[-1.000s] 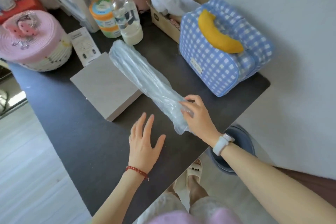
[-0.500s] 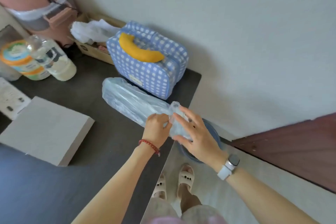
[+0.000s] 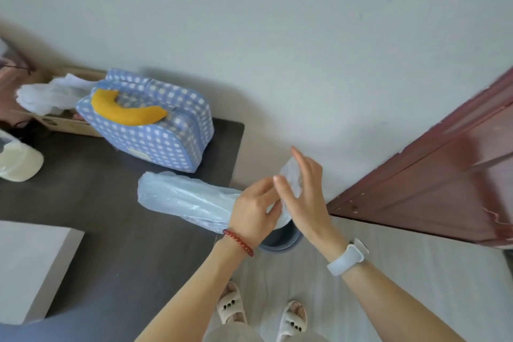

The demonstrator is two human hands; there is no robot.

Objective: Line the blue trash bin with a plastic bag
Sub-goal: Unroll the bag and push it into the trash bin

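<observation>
**A:** What are the fingers doing?

**B:** The left hand [image 3: 254, 212] is curled closed around the near end of a pale blue plastic bag [image 3: 183, 197]. The right hand [image 3: 304, 194] has its thumb and forefinger pinching a thin flap of the film, and its other fingers are spread upward. The two hands touch at the bag's end, and I judge they are working the mouth apart.

**A:** Where does the bag lie?

**B:** It is a long, flattened bundle. Its far end rests on the dark tabletop [image 3: 111, 244] near the right edge, and its near end is lifted past that edge. A blue checked case [image 3: 155, 130] stands just beside it, toward the back right corner.

**A:** And the bin?

**B:** The blue trash bin [image 3: 280, 240] sits on the floor just off the tabletop's right edge, below the hands and mostly hidden by them. Only part of its rim and dark inside shows, with no liner visible.

**A:** So how far along?

**B:** Early, I judge. The bag is in hand but not opened. Spreading it, lowering it in and folding it over the rim are left.
</observation>
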